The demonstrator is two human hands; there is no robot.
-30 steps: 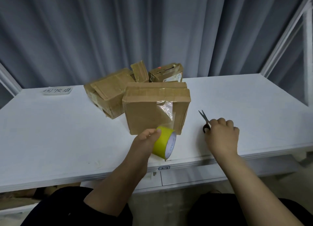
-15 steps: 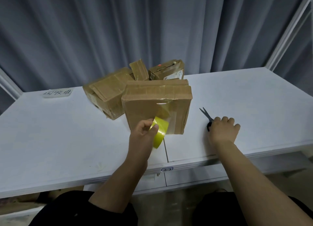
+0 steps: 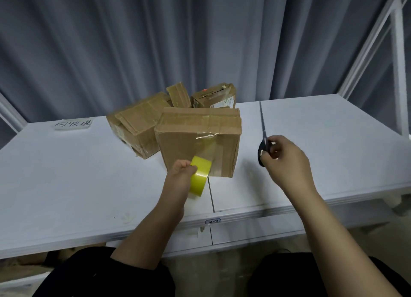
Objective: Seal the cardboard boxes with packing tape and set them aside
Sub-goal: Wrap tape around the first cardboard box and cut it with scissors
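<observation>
**Tape on the box, scissors at the ready**

Front and centre, the box [image 3: 178, 149] sits flat on the white table [image 3: 66, 174], straddling the seam between its two panels. Brown tape runs across its top. A clear strip [image 3: 208, 147] stretches down its near face to the yellow roll [image 3: 200, 174], which is right at the lower part of that face.

The left hand [image 3: 179, 176] has the roll, fingers curled round it and thumb on top, just in front of the box. Over on the box's right and clear of it, the right hand [image 3: 287, 161] grips the black handles of the scissors [image 3: 263, 138]. The blades are together and point away toward the curtain [image 3: 155, 40]. So the box lies between the two hands and a little beyond them.

Behind it, touching its back edge, is a pile: a bigger box [image 3: 138, 127] tilted on the left, a small carton [image 3: 179, 95] on end, and another [image 3: 213, 96] with a white label at the back.

Far left on the table lies a handwritten note [image 3: 73, 124]. A small tag [image 3: 212, 221] marks the front edge, and a white frame [image 3: 398, 74] rises on the right.
</observation>
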